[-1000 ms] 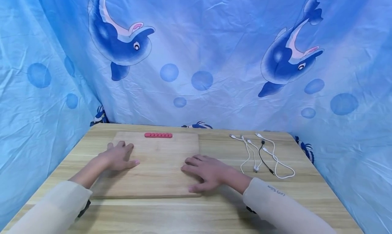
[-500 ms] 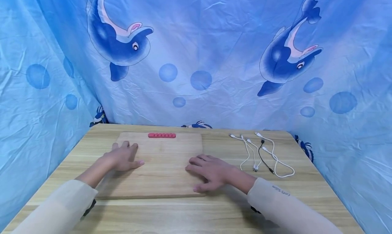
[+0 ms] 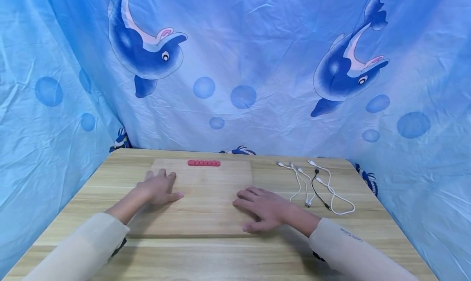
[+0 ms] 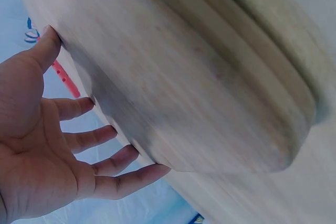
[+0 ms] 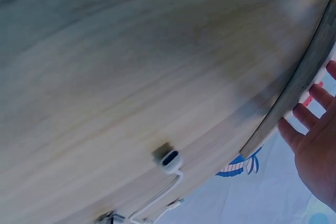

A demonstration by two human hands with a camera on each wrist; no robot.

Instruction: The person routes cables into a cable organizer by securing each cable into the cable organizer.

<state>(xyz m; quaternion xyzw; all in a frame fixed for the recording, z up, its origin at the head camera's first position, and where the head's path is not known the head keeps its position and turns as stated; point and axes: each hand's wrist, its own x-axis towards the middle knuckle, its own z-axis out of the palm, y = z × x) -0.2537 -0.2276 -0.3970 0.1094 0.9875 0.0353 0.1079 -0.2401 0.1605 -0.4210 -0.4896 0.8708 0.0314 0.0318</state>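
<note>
A pale wooden board (image 3: 209, 211) lies flat on the table, left of centre in the head view. My left hand (image 3: 159, 189) rests on its left part with fingers spread. On the board's right edge lies my right hand (image 3: 264, 209), fingers fairly straight. The left wrist view has the left hand (image 4: 39, 150) with its fingertips touching the board's surface (image 4: 157, 66). In the right wrist view the right hand (image 5: 320, 145) is partly cut off, beside the board's side edge (image 5: 299, 85). A red cable holder strip (image 3: 204, 163) with several slots sits at the board's far edge.
Right of the board, several white cables (image 3: 344, 200) and a short black cable (image 3: 321, 196) lie on the wooden table (image 3: 206, 260). A blue curtain (image 3: 257, 48) printed with dolphins hangs behind and along both sides.
Both hands and the board have slid to the right across the table, and the red strip has travelled along with the board. The cables have stayed in place.
</note>
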